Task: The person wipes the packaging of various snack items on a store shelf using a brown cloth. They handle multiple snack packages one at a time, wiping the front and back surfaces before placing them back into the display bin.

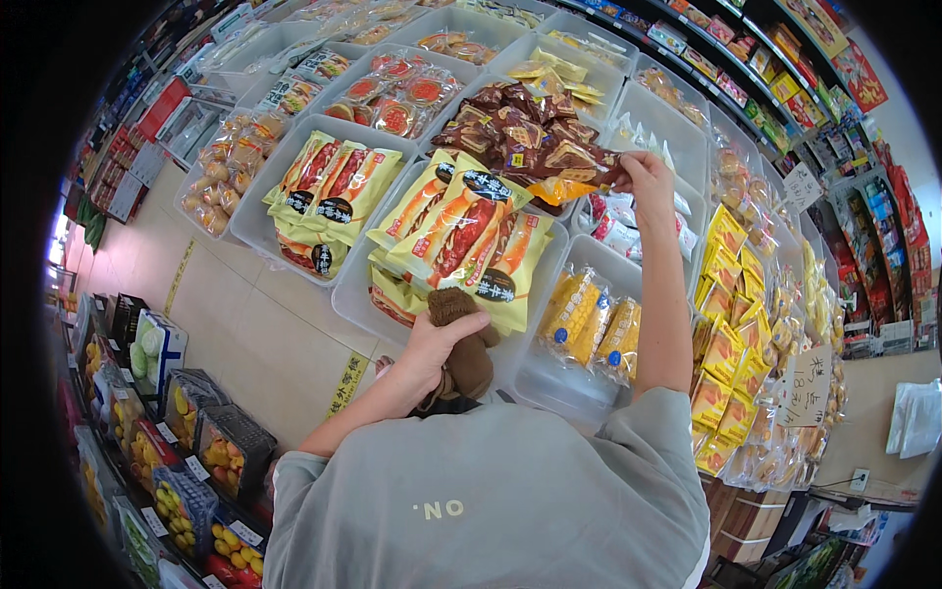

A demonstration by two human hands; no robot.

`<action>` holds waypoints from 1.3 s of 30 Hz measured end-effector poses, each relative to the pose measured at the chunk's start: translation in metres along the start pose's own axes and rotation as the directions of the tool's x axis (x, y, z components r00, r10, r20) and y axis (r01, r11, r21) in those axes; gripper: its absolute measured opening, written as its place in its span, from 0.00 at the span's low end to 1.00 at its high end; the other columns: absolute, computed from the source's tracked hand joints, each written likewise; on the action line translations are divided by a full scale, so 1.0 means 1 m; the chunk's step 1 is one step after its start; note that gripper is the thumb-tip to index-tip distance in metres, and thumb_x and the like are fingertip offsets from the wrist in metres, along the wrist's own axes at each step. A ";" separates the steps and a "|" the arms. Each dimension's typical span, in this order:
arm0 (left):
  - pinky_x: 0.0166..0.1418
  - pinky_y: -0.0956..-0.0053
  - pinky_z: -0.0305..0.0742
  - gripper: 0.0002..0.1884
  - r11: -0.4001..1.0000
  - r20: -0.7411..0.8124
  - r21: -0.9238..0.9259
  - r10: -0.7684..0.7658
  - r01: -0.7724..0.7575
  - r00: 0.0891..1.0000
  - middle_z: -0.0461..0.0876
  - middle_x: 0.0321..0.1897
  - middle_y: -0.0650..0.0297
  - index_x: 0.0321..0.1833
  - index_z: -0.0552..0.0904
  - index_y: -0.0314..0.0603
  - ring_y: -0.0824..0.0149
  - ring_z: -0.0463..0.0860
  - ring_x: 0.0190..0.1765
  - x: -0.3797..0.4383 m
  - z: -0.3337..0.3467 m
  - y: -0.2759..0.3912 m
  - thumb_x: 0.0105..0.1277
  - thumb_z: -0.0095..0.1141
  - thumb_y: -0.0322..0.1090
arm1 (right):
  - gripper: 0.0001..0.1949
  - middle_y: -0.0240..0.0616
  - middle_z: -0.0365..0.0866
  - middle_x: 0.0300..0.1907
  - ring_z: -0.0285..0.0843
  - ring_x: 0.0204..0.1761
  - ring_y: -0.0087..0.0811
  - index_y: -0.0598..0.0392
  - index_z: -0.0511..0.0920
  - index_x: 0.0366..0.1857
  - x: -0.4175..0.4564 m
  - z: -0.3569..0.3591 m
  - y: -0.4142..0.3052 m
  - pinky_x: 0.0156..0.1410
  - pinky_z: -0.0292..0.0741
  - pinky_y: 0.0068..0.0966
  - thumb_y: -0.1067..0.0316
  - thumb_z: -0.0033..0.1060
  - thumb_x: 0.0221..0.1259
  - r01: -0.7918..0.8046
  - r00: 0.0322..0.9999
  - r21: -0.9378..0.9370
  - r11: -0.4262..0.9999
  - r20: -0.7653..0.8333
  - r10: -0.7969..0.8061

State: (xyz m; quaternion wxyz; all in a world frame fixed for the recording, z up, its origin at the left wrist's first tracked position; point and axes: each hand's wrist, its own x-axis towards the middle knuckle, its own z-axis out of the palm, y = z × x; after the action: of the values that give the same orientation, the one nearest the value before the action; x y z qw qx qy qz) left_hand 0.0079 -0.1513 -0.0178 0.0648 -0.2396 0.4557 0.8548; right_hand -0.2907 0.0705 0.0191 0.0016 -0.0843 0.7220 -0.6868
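Observation:
My right hand (647, 180) pinches the end of a brown wafer-printed snack packet (578, 162) between thumb and fingertips. The packet lies over a heap of like brown packets (508, 121) in a clear plastic bin. My left hand (430, 353) is closed around a brown fuzzy item (471, 368), perhaps a plush bag; its lower part is hidden by my shirt. In front of that hand, large pale-yellow bread packets (471, 221) are piled in another plastic bin (353, 294). An orange packet (563, 190) shows beneath the pinched one.
More bins surround these: yellow bread packets (331, 177) to the left, corn-like yellow packs (581, 316) to the right. Yellow snack packets (728, 353) fill the right edge beside a handwritten sign (806, 386). Fruit crates (221, 449) stand lower left; stocked shelves (706, 66) line the back.

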 end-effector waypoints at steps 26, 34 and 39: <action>0.50 0.71 0.78 0.12 0.998 0.045 0.054 -0.043 0.040 0.998 0.85 0.37 0.61 0.43 0.81 0.36 0.67 0.84 0.42 0.012 0.012 0.003 0.59 0.67 0.30 | 0.03 0.27 0.74 0.22 0.71 0.20 0.20 0.56 0.77 0.37 -0.090 0.019 0.000 0.22 0.66 0.21 0.71 0.56 0.63 -0.174 0.983 0.411 0.895 0.018 0.183; 0.54 0.70 0.77 0.18 0.997 0.088 0.081 0.001 -0.008 0.996 0.84 0.44 0.59 0.52 0.79 0.35 0.67 0.82 0.48 0.016 0.009 0.002 0.59 0.65 0.30 | 0.03 0.26 0.76 0.24 0.70 0.22 0.15 0.57 0.79 0.35 -0.093 0.016 -0.017 0.26 0.66 0.17 0.71 0.58 0.62 -0.185 0.963 0.180 0.966 0.231 0.141; 0.62 0.70 0.72 0.36 0.992 0.166 0.065 0.098 -0.110 0.981 0.77 0.57 0.58 0.71 0.67 0.39 0.67 0.77 0.58 0.013 0.014 0.006 0.58 0.65 0.29 | 0.03 0.25 0.75 0.25 0.67 0.25 0.12 0.57 0.79 0.35 -0.100 0.020 -0.042 0.30 0.64 0.15 0.72 0.58 0.61 0.042 0.897 -0.226 0.973 0.438 0.063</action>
State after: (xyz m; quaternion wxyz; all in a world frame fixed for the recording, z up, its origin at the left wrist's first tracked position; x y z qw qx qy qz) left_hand -0.0104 -0.1449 -0.0129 0.0658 -0.1423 0.4920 0.8564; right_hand -0.1849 0.0615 0.0486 0.1595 -0.2337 0.7775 -0.5617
